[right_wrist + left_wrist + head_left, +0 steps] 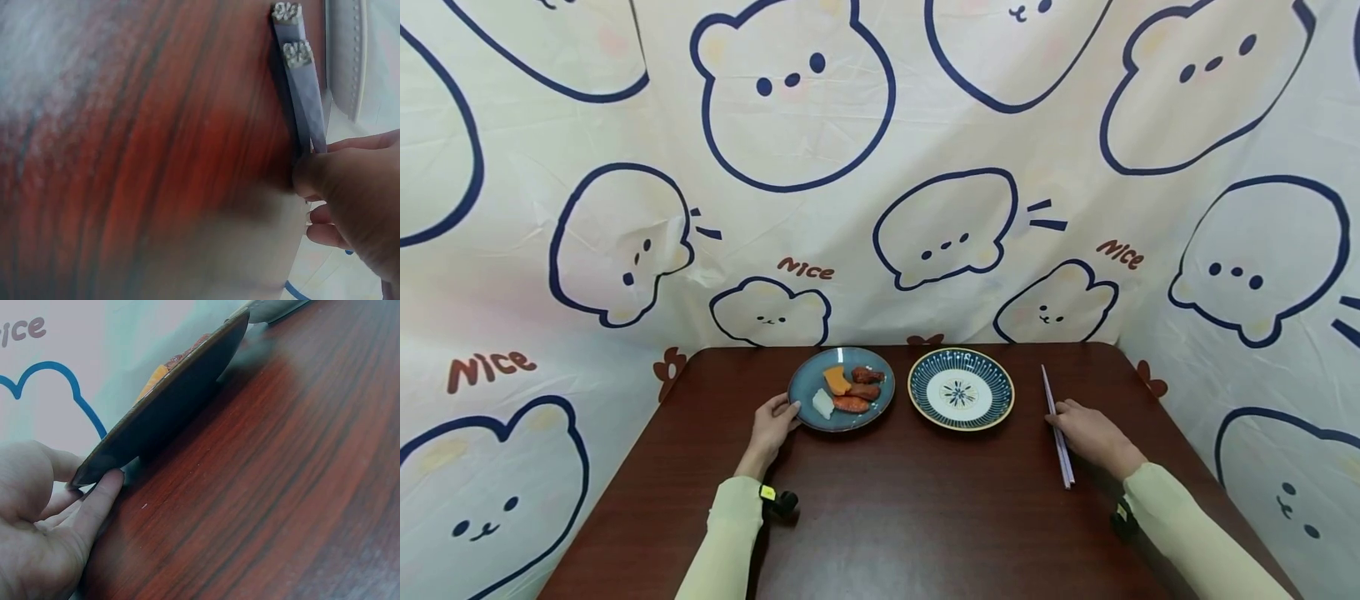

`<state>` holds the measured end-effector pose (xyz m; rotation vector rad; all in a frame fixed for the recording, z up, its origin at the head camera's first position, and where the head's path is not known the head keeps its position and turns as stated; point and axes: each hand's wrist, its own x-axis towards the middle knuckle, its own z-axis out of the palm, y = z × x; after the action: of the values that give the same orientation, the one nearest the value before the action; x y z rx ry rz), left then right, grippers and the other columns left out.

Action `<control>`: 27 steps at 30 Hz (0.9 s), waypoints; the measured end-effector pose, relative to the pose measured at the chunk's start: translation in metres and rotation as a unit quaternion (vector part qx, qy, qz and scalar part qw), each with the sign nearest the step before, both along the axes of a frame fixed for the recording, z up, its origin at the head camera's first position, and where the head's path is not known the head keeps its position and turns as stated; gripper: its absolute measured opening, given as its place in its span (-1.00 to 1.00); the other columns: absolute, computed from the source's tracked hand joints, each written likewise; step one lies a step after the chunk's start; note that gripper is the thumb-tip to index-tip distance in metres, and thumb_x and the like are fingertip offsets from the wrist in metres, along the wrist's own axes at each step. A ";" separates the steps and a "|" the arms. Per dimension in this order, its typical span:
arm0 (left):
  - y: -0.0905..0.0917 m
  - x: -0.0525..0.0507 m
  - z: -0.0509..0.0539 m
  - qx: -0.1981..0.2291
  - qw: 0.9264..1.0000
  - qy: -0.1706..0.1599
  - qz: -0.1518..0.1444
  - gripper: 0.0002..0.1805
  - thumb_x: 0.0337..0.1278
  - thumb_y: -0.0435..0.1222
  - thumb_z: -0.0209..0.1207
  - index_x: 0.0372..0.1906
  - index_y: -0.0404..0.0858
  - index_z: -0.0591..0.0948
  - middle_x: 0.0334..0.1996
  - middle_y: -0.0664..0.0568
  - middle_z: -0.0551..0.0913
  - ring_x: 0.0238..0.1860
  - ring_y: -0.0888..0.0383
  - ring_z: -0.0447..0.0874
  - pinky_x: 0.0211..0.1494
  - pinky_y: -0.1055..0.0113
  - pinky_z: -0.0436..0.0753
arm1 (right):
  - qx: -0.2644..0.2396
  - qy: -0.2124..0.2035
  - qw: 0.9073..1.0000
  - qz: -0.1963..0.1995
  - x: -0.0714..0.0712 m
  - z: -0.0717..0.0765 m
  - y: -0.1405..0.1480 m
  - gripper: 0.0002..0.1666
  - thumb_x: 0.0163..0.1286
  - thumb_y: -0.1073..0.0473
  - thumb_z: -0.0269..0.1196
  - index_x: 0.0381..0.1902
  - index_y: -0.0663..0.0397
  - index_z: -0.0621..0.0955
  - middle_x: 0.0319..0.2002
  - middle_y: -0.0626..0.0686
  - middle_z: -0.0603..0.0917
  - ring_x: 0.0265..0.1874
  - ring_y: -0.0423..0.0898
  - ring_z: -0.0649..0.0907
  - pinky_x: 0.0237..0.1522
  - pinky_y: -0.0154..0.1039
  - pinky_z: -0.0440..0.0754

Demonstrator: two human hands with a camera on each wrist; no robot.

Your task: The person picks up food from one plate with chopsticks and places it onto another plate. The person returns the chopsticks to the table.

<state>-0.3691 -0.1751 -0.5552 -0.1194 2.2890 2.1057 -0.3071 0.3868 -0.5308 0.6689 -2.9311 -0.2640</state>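
At the blue plate [842, 425], my left hand [772, 429] pinches the left rim. In the left wrist view the thumb [103, 503] lies against the plate's dark outer side, with other fingers at the rim. On that plate are a piece of yellow-orange food [837, 381], a whitish piece [823, 404] and several reddish-brown pieces of meat [851, 404]. At the right, my right hand [1093, 435] pinches a pair of pale purple chopsticks [1062, 454] between thumb and fingers. Their silvery patterned ends [297, 54] point toward the table's near side.
A patterned plate [961, 389] with a blue-and-white rim and a flower in its middle sits between the blue plate and the chopsticks. The dark brown table [917, 500] ends at the back against a white cloth [850, 225] printed with bears.
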 end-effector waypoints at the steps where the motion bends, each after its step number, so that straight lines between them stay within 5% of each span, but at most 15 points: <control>1: 0.000 0.000 0.000 -0.001 1.000 0.000 0.001 -0.46 0.58 -0.34 0.01 0.49 -0.46 0.26 0.34 -0.43 0.43 0.31 -0.24 0.51 0.22 0.24 0.72 | -0.001 0.000 1.000 -0.002 0.000 0.000 0.000 -0.71 0.29 0.31 0.43 -0.02 0.21 0.77 -0.18 0.17 0.70 -0.23 -0.01 0.65 -0.22 -0.11 0.81; 9: -0.002 0.002 0.002 0.003 1.000 -0.002 0.002 -0.43 0.57 -0.33 0.03 0.50 -0.49 0.24 0.35 -0.46 0.39 0.34 -0.28 0.47 0.26 0.16 0.70 | -0.026 -0.028 0.999 -0.019 0.004 0.000 -0.003 -0.64 0.41 0.26 0.33 0.10 0.33 0.69 0.04 0.32 0.69 -0.02 0.15 0.70 -0.01 0.10 0.78; 17: -0.005 0.001 0.003 0.013 1.000 -0.011 -0.006 -0.41 0.58 -0.34 0.01 0.51 -0.54 0.18 0.38 -0.52 0.33 0.37 -0.33 0.42 0.29 0.10 0.68 | -0.073 -0.075 0.993 -0.050 0.003 0.000 -0.008 -0.51 0.46 0.06 0.29 0.09 0.41 0.66 -0.09 0.24 0.68 -0.22 -0.02 0.66 -0.13 0.04 0.78; 27: -0.003 0.004 0.003 0.013 1.000 -0.010 0.002 -0.40 0.58 -0.32 0.03 0.52 -0.49 0.20 0.38 -0.47 0.35 0.37 -0.30 0.43 0.20 0.28 0.73 | -0.069 -0.098 0.991 -0.057 0.003 0.001 -0.011 -0.60 0.42 0.18 0.32 0.03 0.45 0.65 -0.27 0.16 0.65 -0.44 -0.15 0.55 -0.39 -0.14 0.71</control>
<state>-0.3647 -0.1782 -0.5518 -0.1433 2.2511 2.1245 -0.3042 0.3756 -0.5300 0.5364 -3.1427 -0.0040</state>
